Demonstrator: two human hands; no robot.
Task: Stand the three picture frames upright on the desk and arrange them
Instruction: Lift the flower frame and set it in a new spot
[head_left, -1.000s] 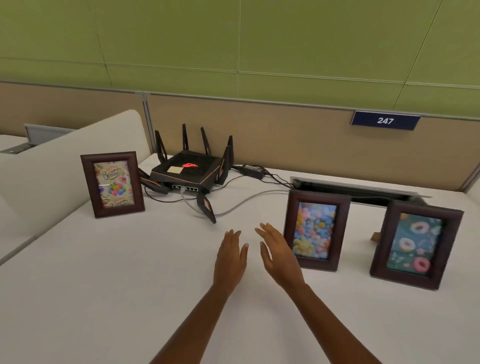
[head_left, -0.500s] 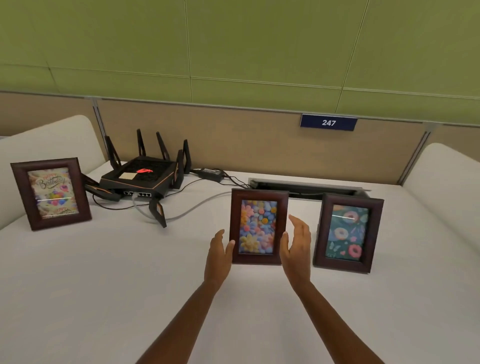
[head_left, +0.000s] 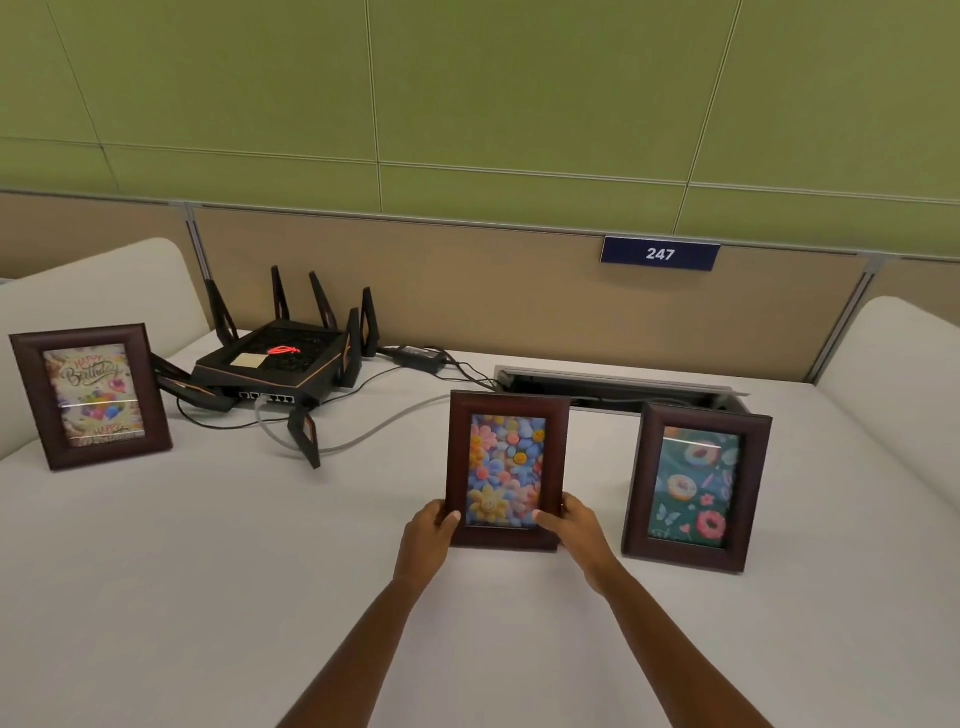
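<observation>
The birthday frame (head_left: 89, 396) stood upright at the desk's (head_left: 208, 571) far left beside the router (head_left: 275, 364), the flower frame (head_left: 506, 470) stood mid-desk with the left hand (head_left: 428, 535) and right hand (head_left: 571, 525) clamped on its lower corners, and the donut frame (head_left: 696, 486) stood just right.

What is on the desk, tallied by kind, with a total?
Picture frames: 3: birthday frame, flower frame held by left hand and right hand, donut frame
Routers: 1
Power adapters: 1
Total: 5
</observation>
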